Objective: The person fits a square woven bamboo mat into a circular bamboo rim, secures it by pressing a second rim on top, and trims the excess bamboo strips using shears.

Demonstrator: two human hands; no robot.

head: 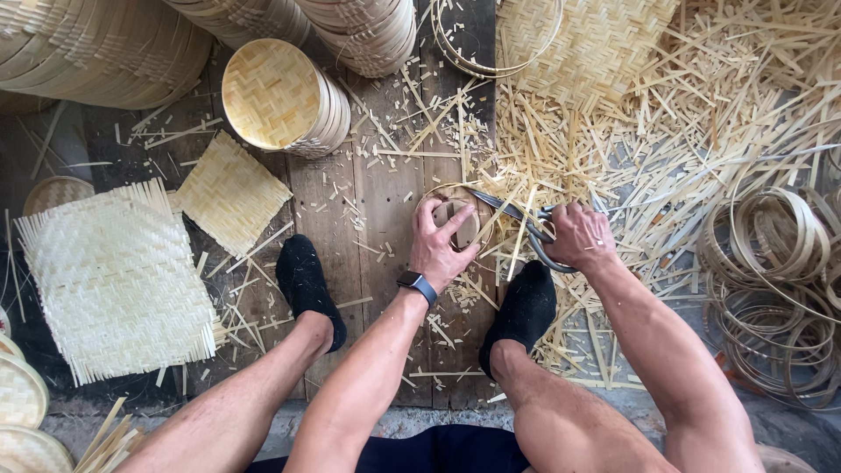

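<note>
A: Location of the small round woven bamboo ring (455, 215)?
B: On the dark wooden plank floor (377, 193), between both feet.
A: Hands?
B: Left hand (440, 245) clamps the ring; right hand (578, 236) grips grey metal shears (517, 217), blades at its rim.

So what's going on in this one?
A person sits on a plank floor among bamboo scraps. The left hand holds a small round woven piece in a hoop, and the right hand works shears at its edge. Woven mats, stacked baskets and loose hoops lie around.
</note>
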